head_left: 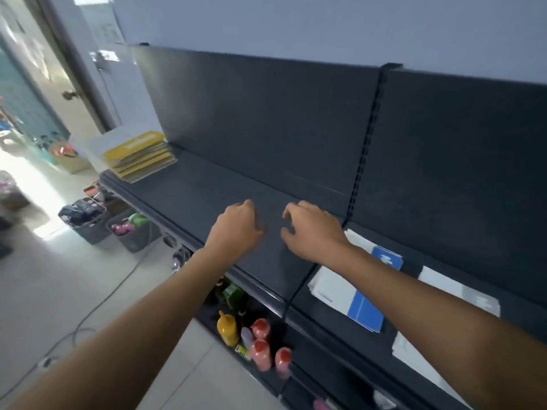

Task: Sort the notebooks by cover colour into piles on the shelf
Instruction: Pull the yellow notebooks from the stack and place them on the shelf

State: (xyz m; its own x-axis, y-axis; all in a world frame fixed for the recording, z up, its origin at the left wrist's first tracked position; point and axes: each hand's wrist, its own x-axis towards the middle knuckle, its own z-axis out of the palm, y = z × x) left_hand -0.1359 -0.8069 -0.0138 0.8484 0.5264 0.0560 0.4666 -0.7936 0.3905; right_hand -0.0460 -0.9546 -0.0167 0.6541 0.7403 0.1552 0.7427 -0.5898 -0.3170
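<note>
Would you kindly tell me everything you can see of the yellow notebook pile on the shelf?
The yellow notebook pile lies flat at the far left end of the dark grey shelf, close to its back panel. It holds several thin, soft-looking books, edges fanned unevenly. The top cover is yellow with a white, blurred strip of lettering. Something white sits behind it. The left hand and right hand are well clear of it.
</note>
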